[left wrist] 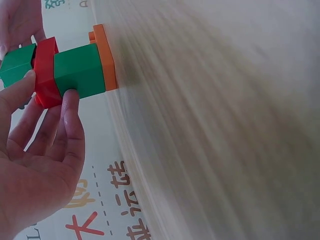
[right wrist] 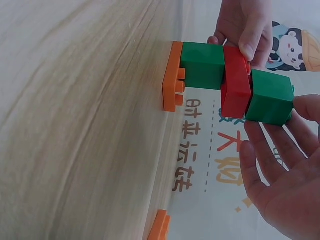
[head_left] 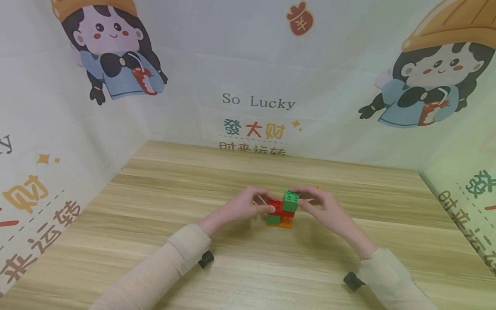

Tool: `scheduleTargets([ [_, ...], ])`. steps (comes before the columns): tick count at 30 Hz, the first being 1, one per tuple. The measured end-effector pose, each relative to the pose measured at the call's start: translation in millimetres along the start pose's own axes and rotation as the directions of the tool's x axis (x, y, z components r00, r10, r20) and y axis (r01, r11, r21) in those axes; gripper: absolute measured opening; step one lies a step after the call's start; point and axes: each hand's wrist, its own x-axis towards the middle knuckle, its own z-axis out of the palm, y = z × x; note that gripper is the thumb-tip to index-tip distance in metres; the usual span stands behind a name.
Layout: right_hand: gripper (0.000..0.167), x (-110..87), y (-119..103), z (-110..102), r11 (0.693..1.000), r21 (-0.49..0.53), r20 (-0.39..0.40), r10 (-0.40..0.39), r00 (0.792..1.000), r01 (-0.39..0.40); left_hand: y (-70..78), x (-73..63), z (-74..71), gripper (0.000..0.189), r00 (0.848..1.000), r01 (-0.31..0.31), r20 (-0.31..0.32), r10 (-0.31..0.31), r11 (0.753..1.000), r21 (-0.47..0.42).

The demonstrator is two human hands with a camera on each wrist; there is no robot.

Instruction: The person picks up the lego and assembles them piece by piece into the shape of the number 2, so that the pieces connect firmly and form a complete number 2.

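Right hand (head_left: 324, 207) partly hides orange brick (right wrist: 158, 226) — printed cloth (head_left: 333, 112) behind.

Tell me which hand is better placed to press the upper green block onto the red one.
Likely the right hand: it pinches the upper green block, while the left hand grips the red block beneath, better suited to steadying.

Wood-grain tabletop (head_left: 271, 280), white printed cloth (head_left: 217, 51) on three sides, cartoon figures (head_left: 120, 73), "So Lucky" lettering (head_left: 258, 101), greenish tint at right.
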Motion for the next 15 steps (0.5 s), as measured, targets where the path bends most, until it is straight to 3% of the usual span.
scheduleTargets([
  [15,0.031,2.3,-0.9,-1.5,1.000,0.010,0.017,-0.012,1.000,0.012,-1.4,0.9,0.0,0.029,1.000,-0.014,0.001,0.014,1.000,-0.011],
])
